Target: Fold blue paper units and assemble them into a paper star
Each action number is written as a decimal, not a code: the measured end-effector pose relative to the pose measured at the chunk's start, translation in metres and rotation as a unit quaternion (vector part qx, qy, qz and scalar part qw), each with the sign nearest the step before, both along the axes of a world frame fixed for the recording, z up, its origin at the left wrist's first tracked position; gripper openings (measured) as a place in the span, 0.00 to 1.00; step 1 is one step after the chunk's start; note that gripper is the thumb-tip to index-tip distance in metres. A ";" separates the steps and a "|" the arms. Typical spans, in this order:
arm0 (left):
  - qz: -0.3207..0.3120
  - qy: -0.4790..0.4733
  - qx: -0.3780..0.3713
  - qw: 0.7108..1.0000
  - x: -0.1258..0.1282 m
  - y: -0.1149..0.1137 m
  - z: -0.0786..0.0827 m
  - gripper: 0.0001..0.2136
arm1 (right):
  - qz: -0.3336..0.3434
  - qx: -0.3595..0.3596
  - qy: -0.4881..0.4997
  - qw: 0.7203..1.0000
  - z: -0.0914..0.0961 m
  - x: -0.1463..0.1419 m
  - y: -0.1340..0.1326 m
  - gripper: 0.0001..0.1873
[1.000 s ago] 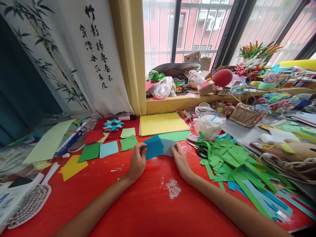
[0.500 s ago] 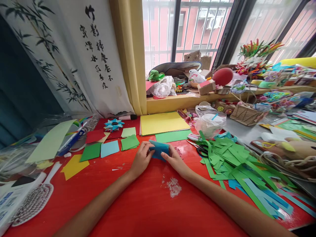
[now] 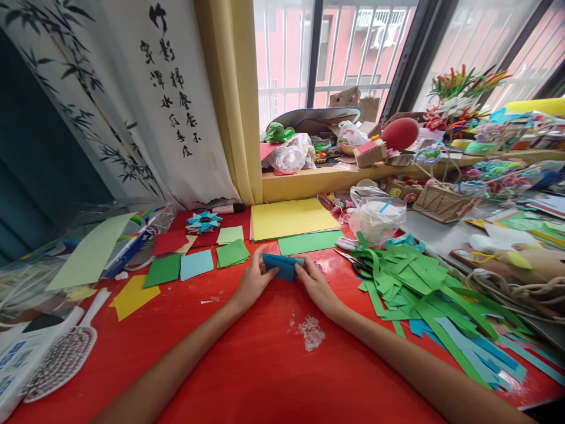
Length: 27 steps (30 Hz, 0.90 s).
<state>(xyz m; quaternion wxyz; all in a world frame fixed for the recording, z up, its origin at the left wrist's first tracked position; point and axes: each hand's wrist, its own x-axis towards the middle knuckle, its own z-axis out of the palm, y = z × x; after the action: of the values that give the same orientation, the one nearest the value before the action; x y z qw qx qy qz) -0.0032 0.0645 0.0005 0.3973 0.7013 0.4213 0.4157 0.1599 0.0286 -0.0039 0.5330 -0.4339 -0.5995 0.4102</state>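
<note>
A small folded piece of blue paper (image 3: 281, 266) is held up between both hands, over the middle of the red table (image 3: 265, 365). My left hand (image 3: 252, 282) pinches its left end, thumb on the near face and fingers behind. On the other end, my right hand (image 3: 316, 287) grips with the thumb in front and the fingers partly hidden behind. Left of the hands lie square papers: a green stack (image 3: 232, 254), a light blue one (image 3: 196, 266) and a dark green one (image 3: 162, 271). A blue-and-white folded paper ring (image 3: 203, 222) sits farther back.
Black-handled scissors (image 3: 361, 268) lie beside a heap of green paper strips (image 3: 410, 282) and blue strips (image 3: 479, 350) on the right. Yellow sheets (image 3: 293, 219) are at the back. A white hairbrush (image 3: 64, 359) lies at left. White scraps (image 3: 311, 333) are close to my right wrist.
The blue paper now looks narrower and folded over, its near face tilted differently. Both thumbs have shifted on it, and my right fingers have drawn in around its right end.
</note>
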 end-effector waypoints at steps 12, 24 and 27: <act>0.007 0.177 0.080 0.981 0.000 -0.008 0.010 0.11 | -0.002 0.017 -0.019 1.000 0.000 -0.001 -0.003 0.15; -0.023 0.208 0.087 0.974 0.002 -0.014 0.007 0.24 | 0.005 0.034 -0.012 0.999 0.000 -0.003 -0.005 0.17; -0.015 0.208 0.104 0.973 0.002 -0.015 0.007 0.25 | -0.001 0.029 -0.007 1.000 -0.002 -0.002 -0.003 0.17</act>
<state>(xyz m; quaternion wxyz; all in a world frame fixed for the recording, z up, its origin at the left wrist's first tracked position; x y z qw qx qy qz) -0.0012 0.0496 0.0073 0.2323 0.8162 0.4382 0.2965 0.1575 0.0252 -0.0058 0.5417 -0.4216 -0.6143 0.3891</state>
